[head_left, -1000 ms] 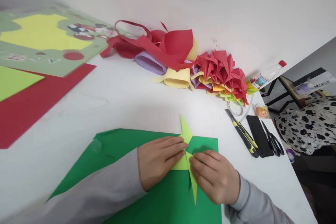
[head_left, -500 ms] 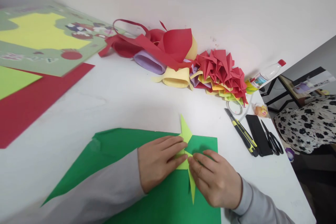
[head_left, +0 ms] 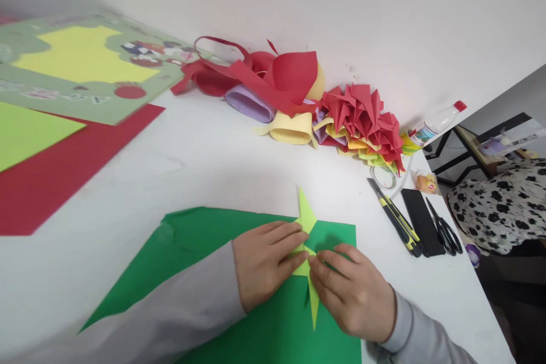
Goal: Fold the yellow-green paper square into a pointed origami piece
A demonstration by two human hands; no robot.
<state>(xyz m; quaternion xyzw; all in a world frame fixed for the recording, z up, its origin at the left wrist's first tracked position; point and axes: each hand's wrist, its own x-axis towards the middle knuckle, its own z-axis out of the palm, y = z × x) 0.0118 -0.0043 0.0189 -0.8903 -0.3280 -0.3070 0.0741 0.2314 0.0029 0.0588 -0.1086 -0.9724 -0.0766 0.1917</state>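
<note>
A folded yellow-green paper (head_left: 307,213) with pointed ends lies on a large green sheet (head_left: 205,239). My left hand (head_left: 268,259) rests on the folded paper from the left, its fingers stretched out over the middle and partly covering it. From the right, my right hand (head_left: 354,290) pinches the paper's edge near the centre between thumb and fingertips. One narrow point sticks out beyond my left fingers; another points down toward me beside my right hand.
Red paper flowers (head_left: 362,114) and rolled red paper (head_left: 294,79) line the wall. To the right lie a utility knife (head_left: 396,219), a black case (head_left: 422,222), scissors (head_left: 443,230) and a tape roll (head_left: 383,176). A bottle (head_left: 439,119) stands behind. A person in patterned clothing (head_left: 503,199) is beyond the table.
The view has shifted slightly, so the scene sits a little farther right. Both hands stay on the folded paper with almost the same grip.
</note>
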